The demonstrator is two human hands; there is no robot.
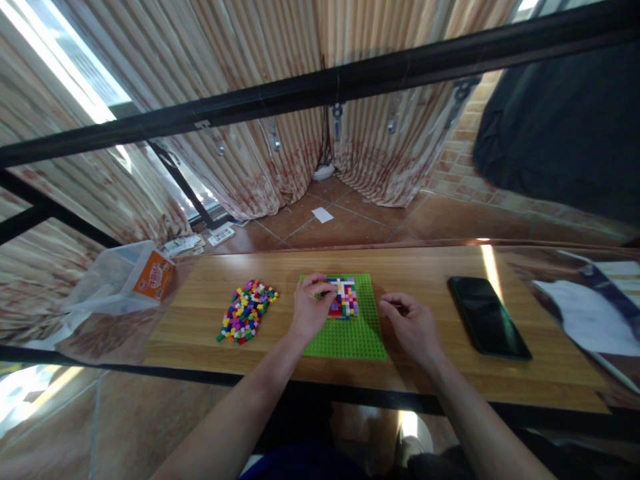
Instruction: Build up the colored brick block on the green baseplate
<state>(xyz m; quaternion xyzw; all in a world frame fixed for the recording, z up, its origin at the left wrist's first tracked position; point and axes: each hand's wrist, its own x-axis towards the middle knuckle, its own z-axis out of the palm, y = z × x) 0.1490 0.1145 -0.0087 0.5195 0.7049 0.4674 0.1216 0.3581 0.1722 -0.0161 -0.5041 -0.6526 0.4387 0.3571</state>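
Note:
A green studded baseplate [367, 340] lies on the wooden table, bearing a low block of multicoloured toy bricks [349, 297]. Over the left part of that block is my left hand [311, 308], thumb and fingertips pinched together at the bricks. Whatever sits in the pinch is too small to name, and the hand covers part of the build. Just right of the baseplate, my right hand [411, 325] hovers low with curled fingers and the thumb close to the index finger. Anything between them cannot be made out. To the left lies a heap of loose small bricks [247, 310].
A black phone [489, 317] lies on the table [200, 280] at the right. Beyond the left end stands a clear plastic bin [115, 280] with an orange label. White papers [585, 317] are at the far right. A dark metal bar [280, 90] crosses before the curtains.

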